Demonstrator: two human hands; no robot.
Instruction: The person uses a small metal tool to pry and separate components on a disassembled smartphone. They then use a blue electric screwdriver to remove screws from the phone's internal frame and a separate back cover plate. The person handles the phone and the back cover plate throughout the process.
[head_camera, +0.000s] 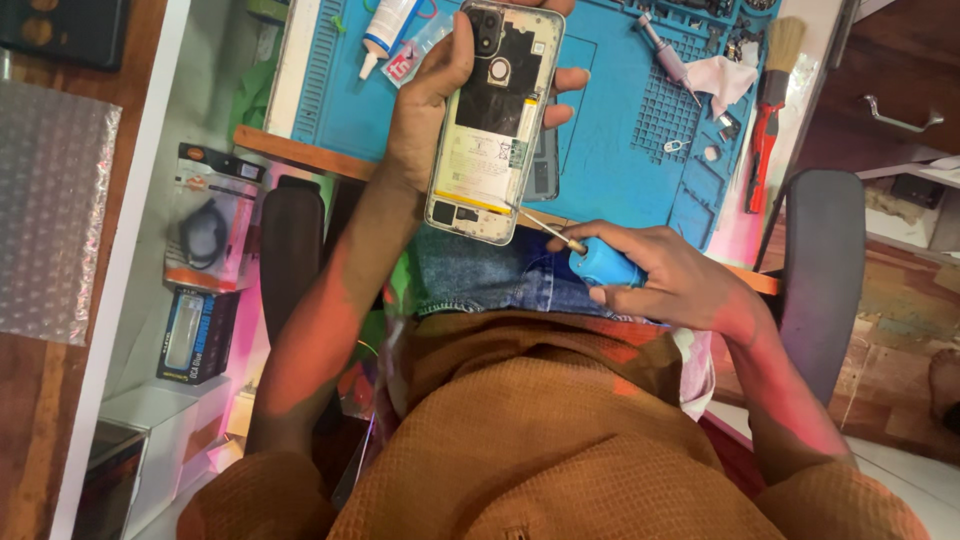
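left hand (440, 95) grips an opened phone (492, 120), back cover off; right hand (665, 275) clasps a blue screwdriver (590, 258)

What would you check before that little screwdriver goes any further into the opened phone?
1. Phone held firmly in the left hand: ok, fingers wrap both edges.
2. Screwdriver gripped by the right hand: ok.
3. Tip seated on a screw near the phone's lower edge: cannot tell, too small.
4. Phone supported by the blue mat: not ok, it is held over the lap.
5. Spare tools clear of the hands: ok, brush lies at the mat's far side.
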